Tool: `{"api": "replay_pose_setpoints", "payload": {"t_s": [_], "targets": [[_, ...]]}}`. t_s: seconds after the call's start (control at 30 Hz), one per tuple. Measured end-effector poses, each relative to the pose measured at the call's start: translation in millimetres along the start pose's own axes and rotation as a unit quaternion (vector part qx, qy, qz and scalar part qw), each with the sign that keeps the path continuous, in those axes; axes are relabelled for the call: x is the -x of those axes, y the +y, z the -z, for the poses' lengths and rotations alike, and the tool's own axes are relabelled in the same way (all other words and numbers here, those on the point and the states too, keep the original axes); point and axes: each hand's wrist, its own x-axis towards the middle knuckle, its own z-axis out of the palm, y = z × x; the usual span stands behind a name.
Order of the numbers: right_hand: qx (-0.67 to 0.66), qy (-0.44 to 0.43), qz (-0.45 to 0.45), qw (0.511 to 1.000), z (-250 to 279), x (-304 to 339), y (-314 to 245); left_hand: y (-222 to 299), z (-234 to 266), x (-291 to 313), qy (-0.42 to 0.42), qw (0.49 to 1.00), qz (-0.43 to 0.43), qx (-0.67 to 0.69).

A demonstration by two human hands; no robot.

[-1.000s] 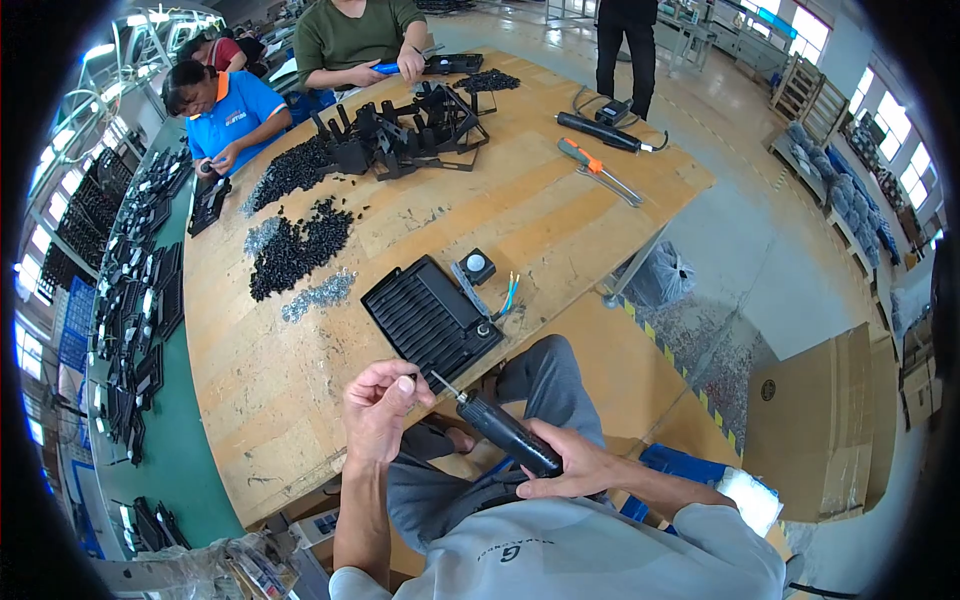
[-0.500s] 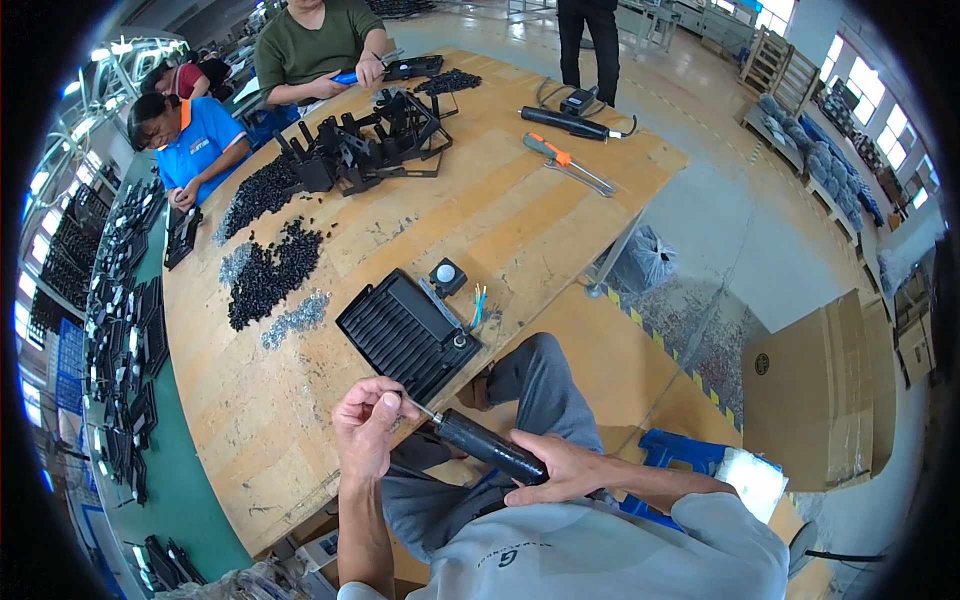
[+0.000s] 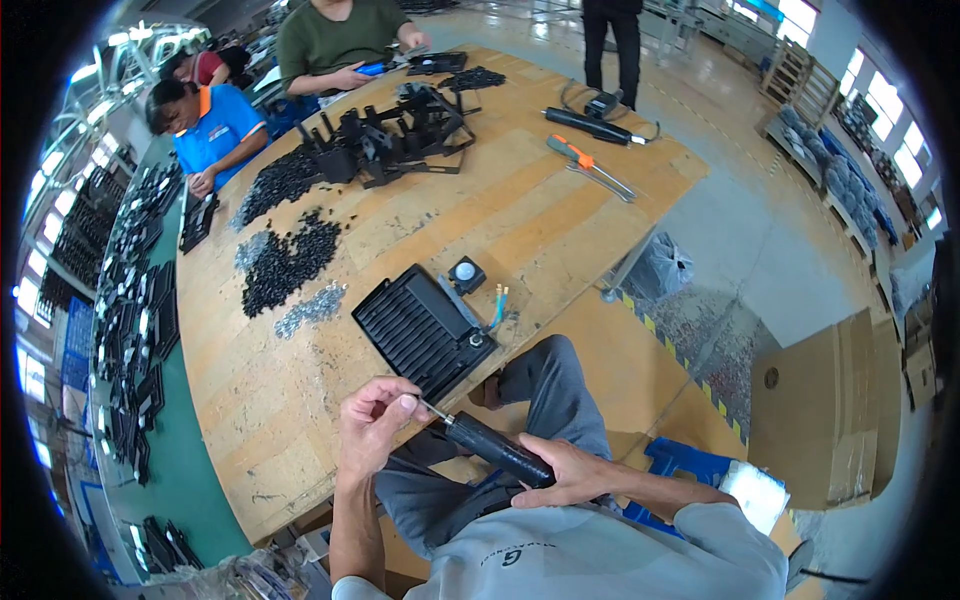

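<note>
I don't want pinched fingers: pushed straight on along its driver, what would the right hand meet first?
Probably the left hand, its fingertips by the tip of the black driver; depth is unclear.

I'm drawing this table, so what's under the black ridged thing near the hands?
The black ridged thing lies on the wooden table, which shows beside it. The spot directly beneath is covered, so I can't see whether anything's hidden there.
</note>
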Motion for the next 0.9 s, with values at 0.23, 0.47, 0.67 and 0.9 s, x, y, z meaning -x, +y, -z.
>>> {"api": "replay_pose_setpoints", "payload": {"t_s": [0.23,0.47,0.67,0.9], "targets": [[0.013,0.002,-0.015,1.0,-5.1,3.5,12.9,3.3,3.1,-2.3,-0.071,0.997,0.025,-0.036],[-0.016,-0.01,-0.057,0.998,-4.0,0.2,1.1,7.3,9.4,4.3,-0.071,0.995,0.032,-0.067],[-0.25,-0.135,-0.146,0.947,2.1,4.6,-1.4,27.4,27.0,-2.3,-0.175,0.971,0.068,-0.145],[-0.061,-0.063,-0.06,0.994,-7.3,-1.8,-5.3,32.1,24.9,-3.4,-0.169,0.976,0.129,-0.049]]}}
